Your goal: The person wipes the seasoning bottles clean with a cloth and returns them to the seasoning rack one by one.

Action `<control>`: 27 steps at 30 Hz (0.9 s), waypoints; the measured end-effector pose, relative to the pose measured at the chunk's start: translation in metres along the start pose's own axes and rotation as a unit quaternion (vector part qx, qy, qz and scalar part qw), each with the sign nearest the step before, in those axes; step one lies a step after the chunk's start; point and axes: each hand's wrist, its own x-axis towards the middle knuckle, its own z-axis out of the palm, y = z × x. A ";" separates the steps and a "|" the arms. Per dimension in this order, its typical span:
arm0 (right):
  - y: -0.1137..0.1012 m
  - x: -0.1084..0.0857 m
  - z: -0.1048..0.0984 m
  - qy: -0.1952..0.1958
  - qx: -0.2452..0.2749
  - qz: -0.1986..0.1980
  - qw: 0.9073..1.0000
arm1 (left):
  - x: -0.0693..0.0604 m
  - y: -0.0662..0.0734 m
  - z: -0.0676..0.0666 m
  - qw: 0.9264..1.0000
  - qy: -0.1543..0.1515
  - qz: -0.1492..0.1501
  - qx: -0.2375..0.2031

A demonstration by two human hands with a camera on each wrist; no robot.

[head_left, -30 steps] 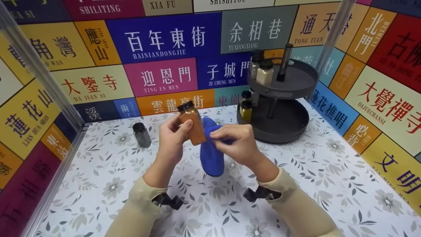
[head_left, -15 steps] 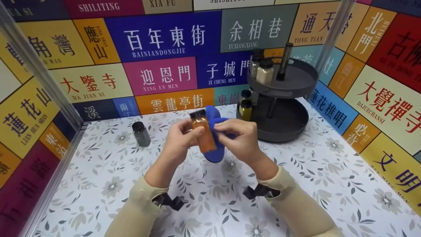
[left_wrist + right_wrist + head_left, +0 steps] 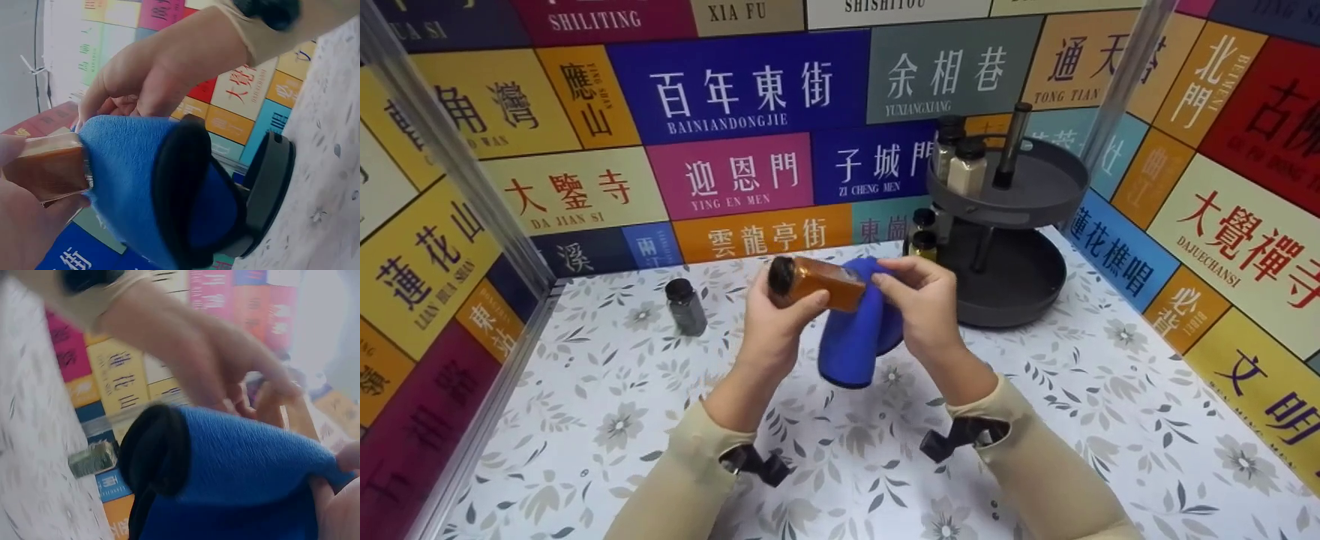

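Fingers: left hand (image 3: 771,326) curled round the orange jar (image 3: 826,285), right hand (image 3: 928,300) pinching the blue cloth (image 3: 847,345).
Dark jar (image 3: 685,309): upright on the table (image 3: 540,420), left of centre.
Orange jar: frame centre, tilted sideways, base touching cloth.
Rack (image 3: 1020,211): right of centre, two tiers.

Walls (image 3: 840,82) bear lettered panels (image 3: 735,172); the tabletop (image 3: 570,390) is floral
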 end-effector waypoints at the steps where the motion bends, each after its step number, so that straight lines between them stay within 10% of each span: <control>1: 0.001 0.002 0.000 0.009 0.018 0.022 1.000 | 0.000 -0.002 0.000 1.000 0.002 -0.001 0.008; 13: 0.003 -0.002 -0.005 -0.124 0.050 0.131 0.982 | 0.007 0.005 -0.008 0.999 0.024 0.044 0.012; 22: -0.002 0.001 -0.003 -0.044 0.091 0.105 0.989 | 0.006 0.006 -0.009 0.996 -0.024 0.043 0.068; 27: 0.004 -0.001 -0.003 -0.089 0.058 0.112 0.988 | 0.005 0.007 -0.012 0.994 -0.027 0.070 0.079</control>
